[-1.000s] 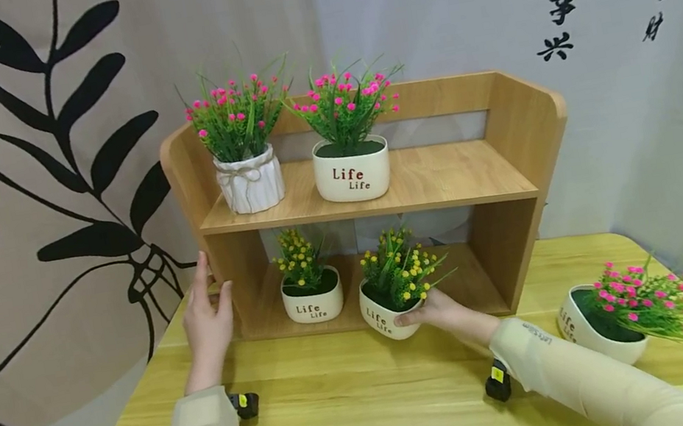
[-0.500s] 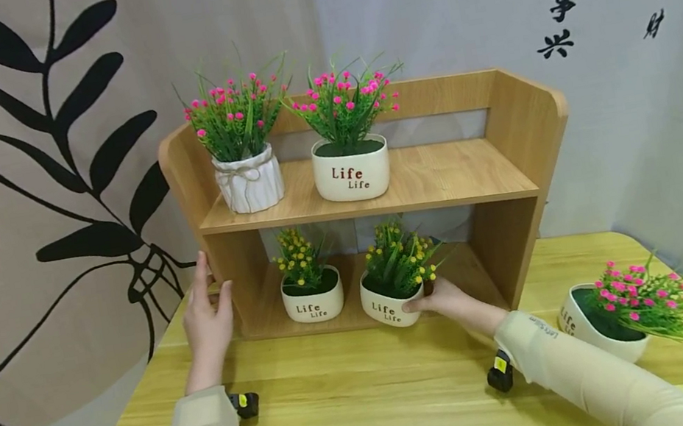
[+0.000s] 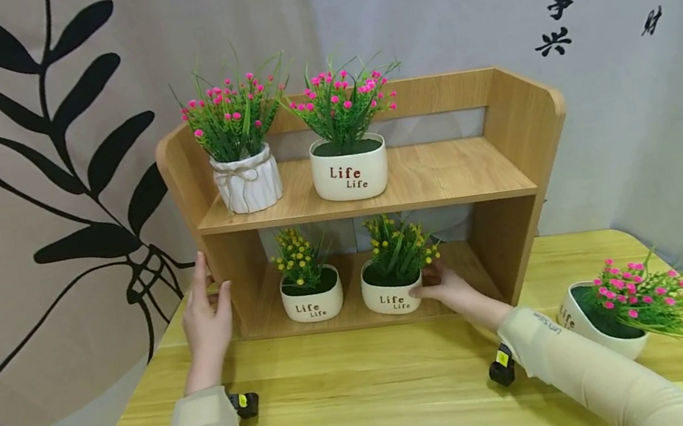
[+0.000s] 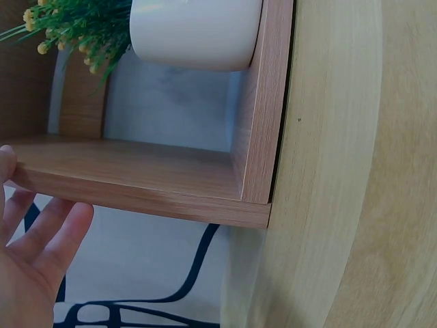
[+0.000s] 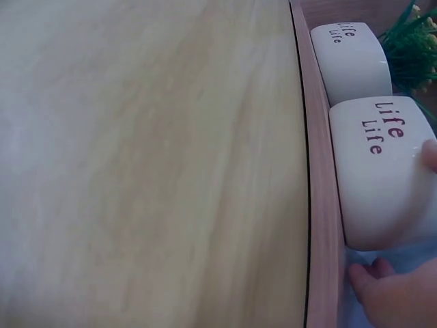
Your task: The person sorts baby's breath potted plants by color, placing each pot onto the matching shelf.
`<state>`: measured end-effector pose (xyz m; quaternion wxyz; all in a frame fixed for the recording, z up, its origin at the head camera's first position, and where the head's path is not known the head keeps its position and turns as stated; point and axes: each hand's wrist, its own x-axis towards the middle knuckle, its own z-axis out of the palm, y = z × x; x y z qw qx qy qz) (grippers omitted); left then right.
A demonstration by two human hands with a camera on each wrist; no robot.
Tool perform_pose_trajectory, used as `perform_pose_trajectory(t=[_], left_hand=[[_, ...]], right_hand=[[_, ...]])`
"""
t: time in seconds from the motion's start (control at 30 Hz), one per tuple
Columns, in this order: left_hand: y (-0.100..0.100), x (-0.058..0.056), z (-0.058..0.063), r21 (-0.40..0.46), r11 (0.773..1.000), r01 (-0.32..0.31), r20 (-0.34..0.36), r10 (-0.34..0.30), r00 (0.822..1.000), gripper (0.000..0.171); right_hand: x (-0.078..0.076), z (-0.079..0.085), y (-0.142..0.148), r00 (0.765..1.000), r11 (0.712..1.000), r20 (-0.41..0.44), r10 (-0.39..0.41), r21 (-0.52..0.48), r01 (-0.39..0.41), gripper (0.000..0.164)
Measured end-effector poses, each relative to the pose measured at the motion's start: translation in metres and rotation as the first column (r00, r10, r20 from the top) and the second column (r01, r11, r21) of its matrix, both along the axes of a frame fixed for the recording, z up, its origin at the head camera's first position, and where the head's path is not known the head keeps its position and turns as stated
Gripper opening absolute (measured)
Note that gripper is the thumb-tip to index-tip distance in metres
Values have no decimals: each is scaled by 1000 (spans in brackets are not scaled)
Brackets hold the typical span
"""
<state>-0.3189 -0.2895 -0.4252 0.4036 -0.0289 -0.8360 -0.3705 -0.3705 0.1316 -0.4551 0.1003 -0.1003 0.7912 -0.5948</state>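
Observation:
My right hand (image 3: 456, 289) holds a small artificial plant (image 3: 391, 296) in a white "Life" pot with yellow flowers, thumb on the pot's front right. The pot stands upright on the lower level of the wooden shelf (image 3: 442, 171), close to its front edge. In the right wrist view, fingertips (image 5: 365, 277) show beside the pot's base. A matching yellow-flowered plant (image 3: 314, 305) sits to its left. My left hand (image 3: 207, 327) is at the shelf's left side panel (image 4: 150, 195), fingers extended along the outside and thumb near the front edge.
Two pink-flowered plants, one in a white twine-tied pot (image 3: 248, 183) and one in a "Life" pot (image 3: 351, 173), stand on the upper level. Another pink-flowered pot (image 3: 600, 321) is on the table's right side. A printed curtain (image 3: 402, 2) hangs behind.
My right hand has moved the yellow-flowered plant back and slightly right, from tilted over the shelf's front edge to upright on the lower level. The left hand has stayed at the side panel.

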Motion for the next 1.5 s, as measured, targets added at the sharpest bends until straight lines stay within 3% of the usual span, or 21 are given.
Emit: perform_pose_trajectory(t=[0.17, 0.37, 0.73, 0.93, 1.2, 1.5], left_hand=[[0, 1, 0, 0, 1000, 2, 7, -2, 1000, 75], [1, 1, 1, 4, 1000, 0, 19, 0, 1000, 74], [0, 1, 2, 0, 1000, -12, 18, 12, 1000, 73], [0, 1, 2, -1, 1000, -10, 15, 10, 1000, 74], [2, 0, 0, 10, 1000, 3, -10, -3, 1000, 74], [2, 0, 0, 34, 999, -9, 5, 8, 1000, 72]], right_hand=[[-1, 0, 3, 1000, 1000, -4, -2, -2, 2, 86], [-3, 0, 4, 1000, 1000, -13, -9, -26, 9, 76], [-7, -1, 4, 1000, 999, 11, -29, -35, 30, 83], [-5, 2, 5, 1000, 1000, -15, -17, -18, 17, 80], [25, 25, 32, 996, 997, -59, 64, 38, -61, 90], [77, 58, 68, 981, 985, -114, 158, 89, -148, 84]])
